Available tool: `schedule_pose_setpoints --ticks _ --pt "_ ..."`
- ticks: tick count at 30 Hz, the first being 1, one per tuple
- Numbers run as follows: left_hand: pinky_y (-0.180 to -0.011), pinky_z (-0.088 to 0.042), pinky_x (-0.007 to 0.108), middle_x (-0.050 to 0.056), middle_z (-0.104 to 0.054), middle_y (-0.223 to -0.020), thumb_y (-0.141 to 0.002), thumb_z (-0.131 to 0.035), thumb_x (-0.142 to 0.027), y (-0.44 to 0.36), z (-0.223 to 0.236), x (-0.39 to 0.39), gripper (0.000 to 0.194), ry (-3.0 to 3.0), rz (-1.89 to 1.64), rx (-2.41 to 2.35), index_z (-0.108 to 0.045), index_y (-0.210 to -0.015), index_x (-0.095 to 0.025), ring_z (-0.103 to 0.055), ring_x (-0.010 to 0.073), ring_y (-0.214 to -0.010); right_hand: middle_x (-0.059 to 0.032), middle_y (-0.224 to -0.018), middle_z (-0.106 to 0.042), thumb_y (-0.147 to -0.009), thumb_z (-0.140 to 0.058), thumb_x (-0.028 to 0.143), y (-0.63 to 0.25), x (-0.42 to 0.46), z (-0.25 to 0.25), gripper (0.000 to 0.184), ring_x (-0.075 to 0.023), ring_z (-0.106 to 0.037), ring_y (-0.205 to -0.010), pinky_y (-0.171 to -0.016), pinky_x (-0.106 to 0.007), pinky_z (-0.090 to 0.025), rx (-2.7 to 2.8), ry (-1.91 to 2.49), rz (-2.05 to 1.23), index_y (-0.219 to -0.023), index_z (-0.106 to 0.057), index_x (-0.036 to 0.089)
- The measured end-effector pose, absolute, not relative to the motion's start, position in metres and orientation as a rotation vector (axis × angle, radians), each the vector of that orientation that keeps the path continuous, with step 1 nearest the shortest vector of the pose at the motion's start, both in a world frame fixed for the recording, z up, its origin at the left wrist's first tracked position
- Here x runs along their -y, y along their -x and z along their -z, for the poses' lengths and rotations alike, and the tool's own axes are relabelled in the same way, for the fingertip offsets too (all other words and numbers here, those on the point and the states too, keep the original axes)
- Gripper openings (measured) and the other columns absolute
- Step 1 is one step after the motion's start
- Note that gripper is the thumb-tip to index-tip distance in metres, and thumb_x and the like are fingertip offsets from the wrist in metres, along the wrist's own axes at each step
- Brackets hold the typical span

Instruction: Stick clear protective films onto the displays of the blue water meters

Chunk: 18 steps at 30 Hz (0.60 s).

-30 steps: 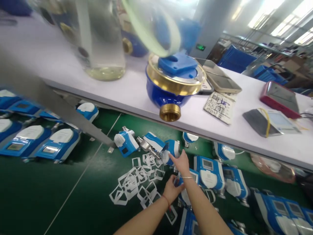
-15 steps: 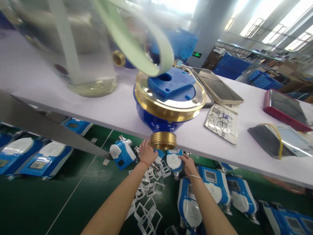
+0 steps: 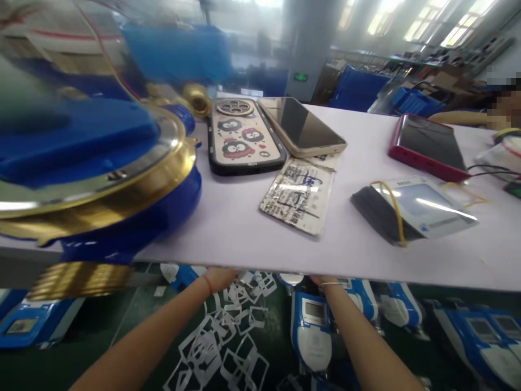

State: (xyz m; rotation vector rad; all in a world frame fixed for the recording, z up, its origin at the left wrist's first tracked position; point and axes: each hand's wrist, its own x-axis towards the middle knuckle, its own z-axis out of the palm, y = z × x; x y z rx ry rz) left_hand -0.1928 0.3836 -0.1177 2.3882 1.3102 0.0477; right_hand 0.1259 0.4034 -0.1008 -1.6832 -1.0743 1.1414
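Note:
Below the table edge, my left hand (image 3: 222, 278) reaches in beside a blue-and-white meter (image 3: 183, 276) and white rectangular frames (image 3: 240, 309). The tabletop hides most of its fingers. Farther right, my right hand (image 3: 321, 280) is almost wholly covered by the same edge; only the wrist with a thin bracelet shows plainly. It is nearest to a white round-faced meter (image 3: 291, 279), partly hidden, and above another blue-and-white meter (image 3: 312, 331) with a small display. Whether either hand holds anything is hidden.
A blue-and-brass water meter body (image 3: 163, 184) looms close on the left of the white tabletop (image 3: 236, 228). Phones (image 3: 246, 138), a silvery packet (image 3: 299, 195), a pouch (image 3: 415, 209) and a red device (image 3: 431, 146) lie there. More meters (image 3: 484, 331) line the green floor. Part of another person (image 3: 464, 117) shows far right.
The view has shifted right and closer to the tabletop, so the brass-rimmed meter body looks larger at left. Both hands, visible before, are now mostly behind the table edge.

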Motion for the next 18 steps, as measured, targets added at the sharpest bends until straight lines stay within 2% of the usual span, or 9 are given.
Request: schedule_pose_setpoints --ticks 5,8,9,11,12,14,16,18 --pt "-0.088 -0.046 0.047 0.012 -0.068 -0.109 -0.089 -0.052 -0.014 0.193 0.134 -0.343 0.027 -2.477 -0.135 -1.368 -0.062 -0.114 -0.017 -0.062 0.0253 -0.100 -0.0086 -0.123 -0.058 -0.093 -0.056 0.033 -0.107 -0.378 0.086 0.031 -0.0218 -0.060 -0.103 -0.086 -0.043 -0.052 0.841 1.722 -1.201 -0.120 -0.056 0.019" --pt "-0.088 -0.044 0.047 0.010 -0.068 -0.105 -0.090 -0.051 -0.017 0.187 0.139 -0.337 0.025 -2.460 -0.179 -1.441 -0.062 -0.113 -0.018 -0.062 0.0242 -0.096 -0.0081 -0.116 -0.061 -0.090 -0.059 0.039 -0.060 -0.335 0.077 0.031 -0.0219 -0.060 -0.100 -0.087 -0.043 -0.049 0.724 1.719 -1.277 -0.112 -0.059 0.017" --pt "-0.089 -0.044 0.047 0.008 -0.067 -0.104 -0.091 -0.052 -0.021 0.184 0.139 -0.339 0.023 -2.445 -0.185 -1.461 -0.061 -0.112 -0.018 -0.062 0.0230 -0.096 -0.0078 -0.109 -0.064 -0.084 -0.064 0.046 -0.039 -0.322 0.078 0.034 -0.0226 -0.060 -0.098 -0.088 -0.040 -0.049 0.681 1.705 -1.332 -0.105 -0.062 0.019" --pt "-0.090 -0.045 0.046 0.006 -0.065 -0.105 -0.092 -0.054 -0.030 0.179 0.136 -0.343 0.025 -2.414 -0.195 -1.490 -0.060 -0.112 -0.017 -0.061 0.0218 -0.097 -0.0062 -0.085 -0.068 -0.073 -0.069 0.058 0.005 -0.303 0.085 0.041 -0.0237 -0.063 -0.084 -0.077 -0.036 -0.051 0.573 1.670 -1.519 -0.086 -0.064 0.020" --pt "-0.092 -0.045 0.047 0.007 -0.065 -0.107 -0.091 -0.055 -0.032 0.177 0.133 -0.346 0.027 -2.401 -0.199 -1.494 -0.060 -0.113 -0.017 -0.060 0.0221 -0.100 -0.0062 -0.073 -0.067 -0.073 -0.063 0.065 0.025 -0.301 0.091 0.046 -0.0241 -0.064 -0.074 -0.067 -0.036 -0.052 0.501 1.648 -1.636 -0.077 -0.063 0.019" --pt "-0.095 -0.043 0.048 0.009 -0.063 -0.113 -0.090 -0.057 -0.032 0.175 0.124 -0.350 0.029 -2.383 -0.199 -1.474 -0.059 -0.114 -0.016 -0.059 0.0237 -0.106 -0.0047 -0.061 -0.062 -0.079 -0.048 0.073 0.057 -0.309 0.106 0.056 -0.0218 -0.063 -0.063 -0.058 -0.034 -0.050 0.358 1.593 -1.810 -0.067 -0.059 0.020" --pt "-0.097 -0.041 0.048 0.009 -0.063 -0.116 -0.088 -0.059 -0.031 0.181 0.112 -0.350 0.030 -2.372 -0.180 -1.432 -0.060 -0.114 -0.016 -0.057 0.0241 -0.109 -0.0029 -0.067 -0.062 -0.087 -0.042 0.067 0.076 -0.329 0.120 0.054 -0.0176 -0.063 -0.063 -0.060 -0.032 -0.051 0.242 1.532 -1.916 -0.075 -0.060 0.017" --pt "-0.097 -0.042 0.046 0.008 -0.063 -0.116 -0.087 -0.060 -0.029 0.197 0.097 -0.349 0.028 -2.355 -0.142 -1.417 -0.061 -0.113 -0.017 -0.058 0.0231 -0.108 -0.0028 -0.083 -0.065 -0.092 -0.047 0.055 0.084 -0.351 0.129 0.042 -0.0150 -0.063 -0.070 -0.066 -0.032 -0.053 0.163 1.489 -1.971 -0.093 -0.062 0.015"
